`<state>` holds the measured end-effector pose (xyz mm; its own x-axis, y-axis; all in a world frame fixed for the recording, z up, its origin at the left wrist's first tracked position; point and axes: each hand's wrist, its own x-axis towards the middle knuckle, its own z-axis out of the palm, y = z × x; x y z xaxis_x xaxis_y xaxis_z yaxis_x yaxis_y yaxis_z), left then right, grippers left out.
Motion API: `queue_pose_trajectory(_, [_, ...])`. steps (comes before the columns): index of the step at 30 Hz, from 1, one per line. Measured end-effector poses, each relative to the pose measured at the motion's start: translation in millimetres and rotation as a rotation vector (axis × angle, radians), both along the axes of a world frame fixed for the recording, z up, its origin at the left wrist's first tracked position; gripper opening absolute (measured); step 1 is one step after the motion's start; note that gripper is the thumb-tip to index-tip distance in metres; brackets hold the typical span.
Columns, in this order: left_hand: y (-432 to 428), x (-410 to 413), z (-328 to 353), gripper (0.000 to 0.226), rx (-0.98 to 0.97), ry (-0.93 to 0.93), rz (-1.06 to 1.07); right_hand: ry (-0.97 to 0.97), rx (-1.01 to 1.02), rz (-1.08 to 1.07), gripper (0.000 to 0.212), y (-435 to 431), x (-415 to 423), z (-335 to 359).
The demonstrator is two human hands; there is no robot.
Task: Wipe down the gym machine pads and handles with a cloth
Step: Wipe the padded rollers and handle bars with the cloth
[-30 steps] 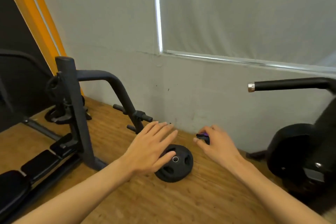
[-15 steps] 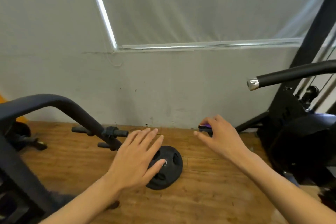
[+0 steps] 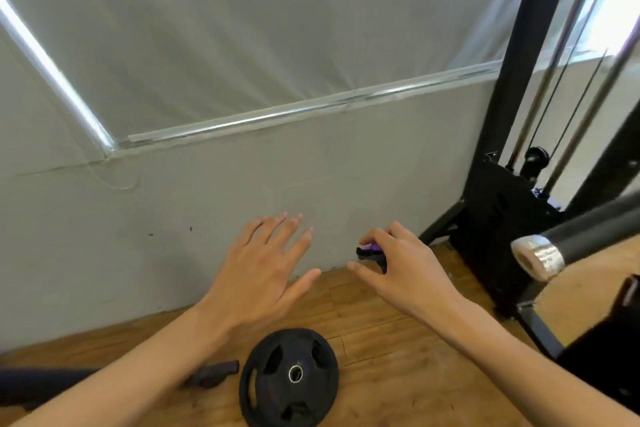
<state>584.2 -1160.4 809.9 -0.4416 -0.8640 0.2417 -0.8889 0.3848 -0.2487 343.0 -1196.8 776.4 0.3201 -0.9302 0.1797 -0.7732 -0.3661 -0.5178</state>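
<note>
Right hand (image 3: 410, 276) pinches purple-black object (image 3: 370, 252) near silver-capped black handle (image 3: 588, 229).

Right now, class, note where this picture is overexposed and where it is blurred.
Head view: daylight blows out the top right corner behind the black steel upright; same view, the grey padded handle with its silver end cap is motion-smeared, while the black round weight plate looks sharper.
</note>
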Motion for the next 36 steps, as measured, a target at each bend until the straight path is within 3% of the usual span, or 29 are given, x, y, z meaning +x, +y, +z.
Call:
queue_pose_trajectory(8, [-149, 4, 0, 0.069, -0.008, 0.003, -0.275, -0.030, -0.026, -0.302, 0.048, -76, 4, 8])
queue_pose_trajectory(16, [-283, -72, -6, 0.072, 0.030, 0.034, -0.648, -0.071, -0.026, -0.705, 0.046, -125, -59, -2])
queue_pose_trajectory(24, [-381, -235, -7, 0.075, 0.033, 0.058, -1.055, -0.111, -0.042, -1.067, 0.044, -159, -133, -27])
queue_pose_trajectory(36, [-412, -451, 2, 0.062, 0.017, 0.011, -1.876, -0.151, -0.065, -1.850, 0.044, -144, -164, -11])
